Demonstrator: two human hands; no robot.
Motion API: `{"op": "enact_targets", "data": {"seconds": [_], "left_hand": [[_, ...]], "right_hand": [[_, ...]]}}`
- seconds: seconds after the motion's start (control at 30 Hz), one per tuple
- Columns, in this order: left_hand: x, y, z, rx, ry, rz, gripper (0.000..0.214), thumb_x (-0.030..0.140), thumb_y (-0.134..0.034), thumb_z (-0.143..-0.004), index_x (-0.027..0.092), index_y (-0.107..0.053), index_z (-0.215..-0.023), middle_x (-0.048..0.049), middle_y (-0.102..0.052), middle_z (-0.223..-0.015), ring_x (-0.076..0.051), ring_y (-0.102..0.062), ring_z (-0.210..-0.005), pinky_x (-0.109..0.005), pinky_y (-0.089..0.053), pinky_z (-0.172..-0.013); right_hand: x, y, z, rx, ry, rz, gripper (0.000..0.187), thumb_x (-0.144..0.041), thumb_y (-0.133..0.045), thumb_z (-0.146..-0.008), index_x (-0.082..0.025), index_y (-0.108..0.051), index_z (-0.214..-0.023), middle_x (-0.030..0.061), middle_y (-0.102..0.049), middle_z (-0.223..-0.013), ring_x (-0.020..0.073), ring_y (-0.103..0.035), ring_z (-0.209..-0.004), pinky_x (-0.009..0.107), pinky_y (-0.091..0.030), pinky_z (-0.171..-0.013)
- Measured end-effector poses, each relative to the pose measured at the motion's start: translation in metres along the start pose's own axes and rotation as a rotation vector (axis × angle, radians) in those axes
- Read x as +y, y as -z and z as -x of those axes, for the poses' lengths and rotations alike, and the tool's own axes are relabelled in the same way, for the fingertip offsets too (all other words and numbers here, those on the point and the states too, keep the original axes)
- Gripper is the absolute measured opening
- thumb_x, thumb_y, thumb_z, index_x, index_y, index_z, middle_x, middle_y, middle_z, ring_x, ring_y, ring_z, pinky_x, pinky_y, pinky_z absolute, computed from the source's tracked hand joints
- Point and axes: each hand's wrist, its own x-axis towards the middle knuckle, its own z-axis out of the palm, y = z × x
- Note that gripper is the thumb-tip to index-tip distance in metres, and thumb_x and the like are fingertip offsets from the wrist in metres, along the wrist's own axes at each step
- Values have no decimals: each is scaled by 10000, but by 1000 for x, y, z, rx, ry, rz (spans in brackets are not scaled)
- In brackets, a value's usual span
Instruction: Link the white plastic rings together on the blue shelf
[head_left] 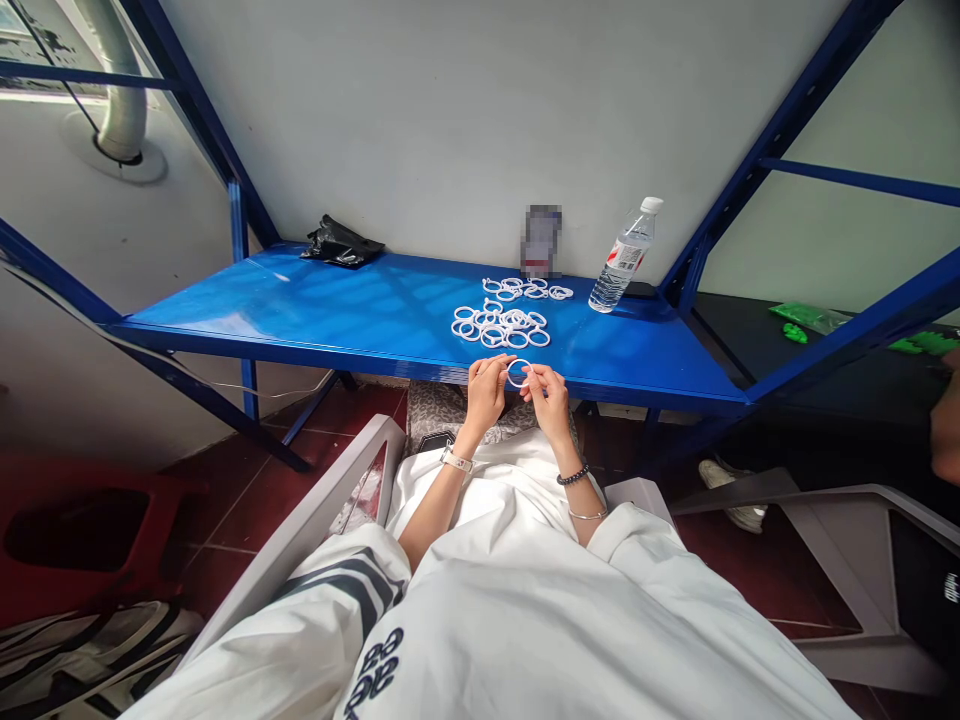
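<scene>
Between my two hands, just off the front edge of the blue table (420, 295), is a white ring (517, 361). My left hand (487, 390) pinches its left side, and my right hand (547, 395) grips its right side. Whether the ring is plastic I cannot tell. Just beyond my hands lies a pile of similar white rings (517, 338), some overlapping. A smaller row of white rings (536, 293) sits behind that pile. Several of them show small loops or tabs on their rims.
A water bottle (622, 260) stands at the back right, beside a dark flat object (640, 290). A blurred-out item (541, 240) leans by the wall, and a black plastic bag (341, 243) lies back left. Blue frame posts flank the table. Another person's hand (946, 425) shows far right.
</scene>
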Motion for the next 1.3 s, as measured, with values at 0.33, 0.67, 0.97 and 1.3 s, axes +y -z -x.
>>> {"op": "enact_targets", "data": {"seconds": [0.33, 0.67, 0.97, 1.3], "left_hand": [[1, 2, -1, -33, 13, -20, 407, 301, -263, -1108, 229, -663, -1101, -92, -762, -1230, -215, -692, -1163, -421, -446, -1036], [1, 2, 0, -12, -4, 14, 373, 303, -298, -1110, 222, -661, -1082, -82, -770, -1214, -206, -691, -1177, -406, -440, -1026], [1, 4, 0, -32, 16, 23, 359, 298, -326, -1107, 232, -672, -1177, -82, -768, -1209, -215, -676, -1220, -419, -448, -1053], [20, 28, -3, 78, 133, 167, 404, 494, -408, -1082, 220, -654, -1247, -115, -739, -1258, -233, -678, -1172, -408, -529, -1028]], "right_hand": [[0, 0, 0, -12, -20, -27, 478, -652, -469, -1011, -231, -693, -980, -5, -681, -638, 158, -631, -560, 353, -551, -715], [2, 0, 0, -4, -27, -57, 505, -679, -483, -995, -221, -693, -963, 1, -680, -626, 161, -628, -558, 342, -540, -683], [2, 0, -1, -9, -40, -102, 539, -725, -502, -964, -220, -664, -869, 5, -675, -618, 152, -639, -541, 311, -532, -618], [5, -1, -1, 9, -75, -179, 519, -711, -536, -952, -210, -647, -875, 15, -700, -667, 149, -662, -541, 301, -562, -603]]}}
